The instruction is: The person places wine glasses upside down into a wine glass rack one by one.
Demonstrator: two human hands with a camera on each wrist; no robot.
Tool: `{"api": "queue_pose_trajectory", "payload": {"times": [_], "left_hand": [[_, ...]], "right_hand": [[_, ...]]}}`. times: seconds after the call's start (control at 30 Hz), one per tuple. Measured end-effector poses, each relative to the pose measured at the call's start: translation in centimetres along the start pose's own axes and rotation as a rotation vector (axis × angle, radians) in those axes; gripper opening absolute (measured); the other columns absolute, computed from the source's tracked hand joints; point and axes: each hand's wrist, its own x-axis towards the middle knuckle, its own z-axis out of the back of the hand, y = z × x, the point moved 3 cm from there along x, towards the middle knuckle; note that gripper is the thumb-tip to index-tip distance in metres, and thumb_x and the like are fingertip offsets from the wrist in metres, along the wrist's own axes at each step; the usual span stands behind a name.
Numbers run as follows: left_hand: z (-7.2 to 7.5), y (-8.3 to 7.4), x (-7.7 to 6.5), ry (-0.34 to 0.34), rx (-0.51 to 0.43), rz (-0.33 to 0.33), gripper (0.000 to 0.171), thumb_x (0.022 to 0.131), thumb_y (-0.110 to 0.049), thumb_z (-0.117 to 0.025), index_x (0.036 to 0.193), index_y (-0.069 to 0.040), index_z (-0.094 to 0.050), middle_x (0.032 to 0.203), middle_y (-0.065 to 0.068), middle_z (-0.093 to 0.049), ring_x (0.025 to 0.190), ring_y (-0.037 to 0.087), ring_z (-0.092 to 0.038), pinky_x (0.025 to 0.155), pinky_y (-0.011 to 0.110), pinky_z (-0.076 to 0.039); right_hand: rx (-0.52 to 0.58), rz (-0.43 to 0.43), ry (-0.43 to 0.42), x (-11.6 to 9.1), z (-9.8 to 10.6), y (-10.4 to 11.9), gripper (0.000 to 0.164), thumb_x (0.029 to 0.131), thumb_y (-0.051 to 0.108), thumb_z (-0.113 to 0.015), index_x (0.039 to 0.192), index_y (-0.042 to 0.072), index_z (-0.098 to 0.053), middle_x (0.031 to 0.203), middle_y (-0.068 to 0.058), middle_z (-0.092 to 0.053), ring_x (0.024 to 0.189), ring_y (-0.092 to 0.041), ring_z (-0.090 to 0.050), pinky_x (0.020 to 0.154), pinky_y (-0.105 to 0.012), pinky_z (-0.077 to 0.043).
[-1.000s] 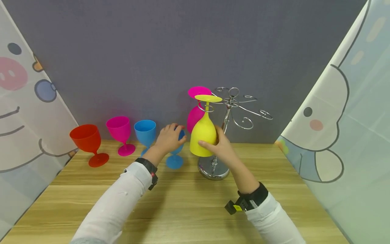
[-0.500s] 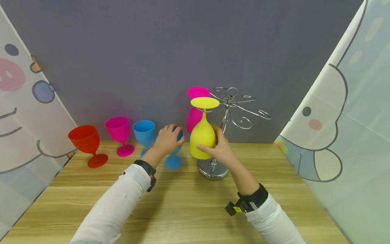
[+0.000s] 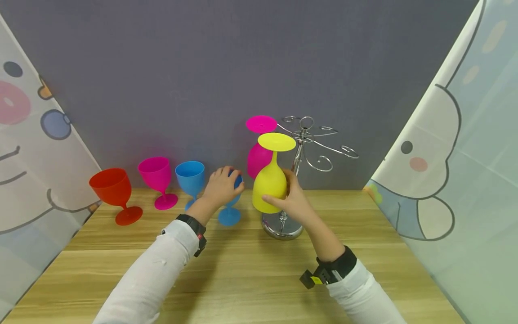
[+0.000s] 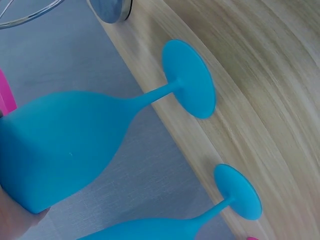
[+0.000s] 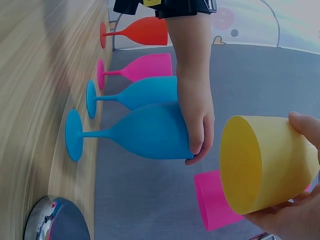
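My right hand [image 3: 295, 198] holds a yellow goblet [image 3: 269, 185] upside down by its bowl, thumb in front and fingers behind. Its foot is uppermost, overlapping the left side of a chrome goblet rack [image 3: 297, 161] with curled wire arms. Behind it, a magenta goblet [image 3: 259, 161] hangs foot-up on the rack. My left hand [image 3: 220, 186] grips a blue goblet [image 4: 65, 140] from above around its rim. That goblet stands upright, foot [image 3: 229, 217] on the table. In the right wrist view, the yellow bowl's open mouth [image 5: 241, 165] shows.
To the left stand a second blue goblet [image 3: 190, 176], an upright magenta goblet [image 3: 156, 173] and a red goblet [image 3: 111, 187]. The rack's round base [image 3: 282, 228] sits on the wooden table [image 3: 243, 274]. A grey panel [image 3: 182, 81] rises behind.
The yellow goblet has sunk slightly and its foot now tips more toward me, hiding the wire ring seen around its stem earlier. My left hand keeps its grip on the blue goblet.
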Motion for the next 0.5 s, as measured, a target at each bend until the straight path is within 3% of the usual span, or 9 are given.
{"api": "queue_pose_trajectory", "payload": {"times": [0.5], "left_hand": [[-0.05,-0.14,-0.12,-0.034,0.050,-0.033,0.046,0.100,-0.041,-0.041,0.135,-0.012,-0.050,0.138,0.018,-0.044,0.131,0.041,-0.041,0.108,0.055,-0.036]], "right_hand": [[-0.012,0.047,0.032,0.10,-0.29,-0.59,0.090,0.084,0.019,-0.074,0.150,0.005,-0.015,0.146,-0.020,-0.033,0.131,-0.037,-0.043,0.108,-0.053,-0.039]]}}
